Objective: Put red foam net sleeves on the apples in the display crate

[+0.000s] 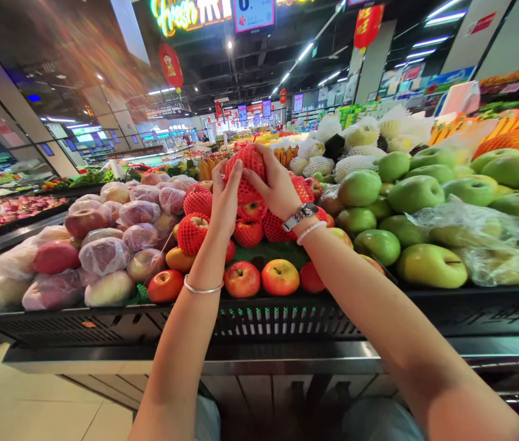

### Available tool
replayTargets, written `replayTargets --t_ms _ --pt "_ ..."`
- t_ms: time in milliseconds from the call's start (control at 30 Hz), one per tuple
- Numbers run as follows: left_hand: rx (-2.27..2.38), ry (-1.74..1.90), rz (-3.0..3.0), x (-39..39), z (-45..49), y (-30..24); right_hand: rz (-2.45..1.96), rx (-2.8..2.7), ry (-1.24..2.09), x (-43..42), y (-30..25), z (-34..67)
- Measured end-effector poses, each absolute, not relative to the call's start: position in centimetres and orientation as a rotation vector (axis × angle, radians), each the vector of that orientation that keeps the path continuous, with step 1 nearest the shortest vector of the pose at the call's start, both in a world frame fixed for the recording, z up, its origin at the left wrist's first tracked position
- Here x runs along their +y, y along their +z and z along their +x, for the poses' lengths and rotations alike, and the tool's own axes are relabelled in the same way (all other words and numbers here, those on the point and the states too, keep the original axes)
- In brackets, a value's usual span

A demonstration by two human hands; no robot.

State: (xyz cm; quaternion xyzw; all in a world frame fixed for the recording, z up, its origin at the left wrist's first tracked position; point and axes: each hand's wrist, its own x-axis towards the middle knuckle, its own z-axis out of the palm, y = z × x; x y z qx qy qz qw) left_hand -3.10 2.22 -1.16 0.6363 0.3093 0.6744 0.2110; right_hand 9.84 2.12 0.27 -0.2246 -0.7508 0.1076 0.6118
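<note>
Both of my hands hold up a red apple in a red foam net (246, 173) above the middle of the fruit stack. My left hand (225, 197) grips it from the near left, with a thin silver bangle on that wrist. My right hand (273, 185) cups it from the right, and that wrist has a watch and a white bead bracelet. Below them lie more netted red apples (197, 233). Bare red apples (242, 279) line the front. Plastic-wrapped fruit (104, 256) fills the left side, and large green apples (415, 193) fill the right.
A black slatted display bin edge (287, 320) runs across the front, above a steel ledge (195, 361). White-netted pears (354, 165) sit behind the green apples. Further produce stands line a long aisle beyond, and tiled floor (34, 410) shows at lower left.
</note>
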Motion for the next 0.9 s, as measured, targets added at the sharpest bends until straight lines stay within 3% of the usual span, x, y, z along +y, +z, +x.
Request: replayTargets --t_ms 167,500,767,900 --pt "0.712 1.763 1.521 2.7 -2.2 -1.3 -0.444 -1.852 0.081 1.7 0.1 9.5" --pt "0.688 1.529 1.243 2.7 -2.4 -1.7 -0.542 -1.852 0.057 1.1 0.3 10.1" --pt "0.511 1.55 0.82 -0.1 -0.7 -0.2 -0.48 -1.607 0.168 1.8 0.1 10.2" --pt "0.353 1.745 0.674 -0.3 -1.1 0.3 -0.599 -1.616 0.451 3.6 -0.6 9.4"
